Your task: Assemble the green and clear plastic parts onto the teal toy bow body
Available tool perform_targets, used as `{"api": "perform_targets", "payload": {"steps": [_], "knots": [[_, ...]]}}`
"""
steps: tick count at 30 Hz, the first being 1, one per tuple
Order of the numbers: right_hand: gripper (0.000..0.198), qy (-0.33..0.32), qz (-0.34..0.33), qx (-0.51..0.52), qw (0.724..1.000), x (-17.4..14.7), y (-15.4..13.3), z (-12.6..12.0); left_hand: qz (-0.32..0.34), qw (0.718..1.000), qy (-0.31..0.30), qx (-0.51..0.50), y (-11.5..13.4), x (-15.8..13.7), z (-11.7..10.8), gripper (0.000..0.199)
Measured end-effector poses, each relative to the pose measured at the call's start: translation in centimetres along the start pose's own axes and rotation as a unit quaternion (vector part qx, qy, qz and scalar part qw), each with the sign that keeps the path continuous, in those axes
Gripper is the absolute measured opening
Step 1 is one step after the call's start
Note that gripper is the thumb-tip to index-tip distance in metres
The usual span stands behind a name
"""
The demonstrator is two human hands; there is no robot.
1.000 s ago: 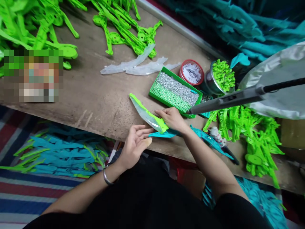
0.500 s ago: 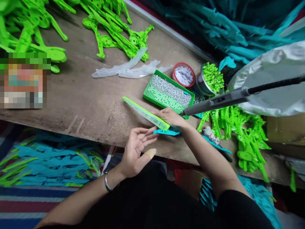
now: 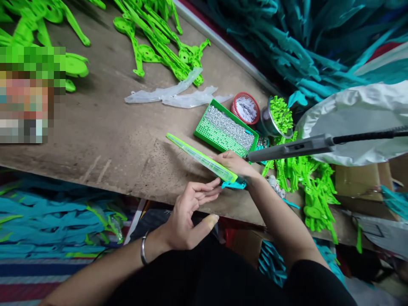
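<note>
My right hand grips a long, flat plastic part with a bright green edge and a clear layer, tilted above the bench. A small teal piece sits under its near end. My left hand is open, palm turned up, its fingertips beside the teal piece; whether they touch it I cannot tell. The thumb has a tan wrap on its tip. A grey pen-shaped power driver on a black cord crosses just above my right wrist. Beyond the right hand lies a green tray of small silvery screws.
Next to the tray stand a red basket of white strips and a metal bowl of small green pieces. Clear plastic pieces and green parts lie farther back. Teal parts are heaped at the lower left.
The view has shifted slightly. Both hands and the held part sit a little lower and farther right in the picture; the grip looks the same.
</note>
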State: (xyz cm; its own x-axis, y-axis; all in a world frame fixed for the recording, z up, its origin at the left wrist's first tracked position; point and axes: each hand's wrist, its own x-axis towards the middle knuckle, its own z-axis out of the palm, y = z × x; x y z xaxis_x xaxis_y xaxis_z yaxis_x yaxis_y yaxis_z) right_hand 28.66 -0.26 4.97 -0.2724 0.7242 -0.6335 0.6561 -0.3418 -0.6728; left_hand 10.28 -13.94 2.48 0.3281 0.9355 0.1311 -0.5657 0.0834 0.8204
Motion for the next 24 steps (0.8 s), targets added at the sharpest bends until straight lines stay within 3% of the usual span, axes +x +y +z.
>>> {"api": "perform_targets", "payload": {"steps": [4, 7, 11, 16, 20, 22, 24], "knots": [[0.064, 0.009, -0.001, -0.006, 1.000, 0.0, -0.2, 0.4, -0.009, 1.000, 0.011, 0.012, 0.2, -0.1, -0.3, 0.046], [0.060, 0.085, -0.015, -0.040, 0.995, -0.1, -0.1, 1.6, -0.051, 0.995, 0.049, 0.072, 0.1, -0.5, -1.1, 0.040], [0.056, 0.207, -0.055, -0.151, 0.965, 0.3, 0.9, 4.1, -0.112, 0.967, 0.109, 0.201, -0.8, -0.9, -2.3, 0.030], [0.053, 0.286, -0.081, -0.262, 0.918, 0.6, 2.0, 5.7, -0.101, 0.934, 0.126, 0.320, -1.9, -0.7, -2.9, 0.026], [0.046, 0.365, -0.161, -0.234, 0.886, -1.6, 2.4, 5.5, -0.093, 0.913, 0.110, 0.381, -2.0, -0.3, -2.8, 0.022], [0.038, 0.407, -0.203, -0.205, 0.867, -3.2, 2.6, 5.5, -0.105, 0.919, 0.110, 0.364, -2.0, -0.2, -2.7, 0.024], [0.034, 0.393, -0.218, -0.185, 0.874, -4.2, 2.6, 5.4, -0.116, 0.936, 0.125, 0.307, -2.1, -0.2, -2.4, 0.024]]}}
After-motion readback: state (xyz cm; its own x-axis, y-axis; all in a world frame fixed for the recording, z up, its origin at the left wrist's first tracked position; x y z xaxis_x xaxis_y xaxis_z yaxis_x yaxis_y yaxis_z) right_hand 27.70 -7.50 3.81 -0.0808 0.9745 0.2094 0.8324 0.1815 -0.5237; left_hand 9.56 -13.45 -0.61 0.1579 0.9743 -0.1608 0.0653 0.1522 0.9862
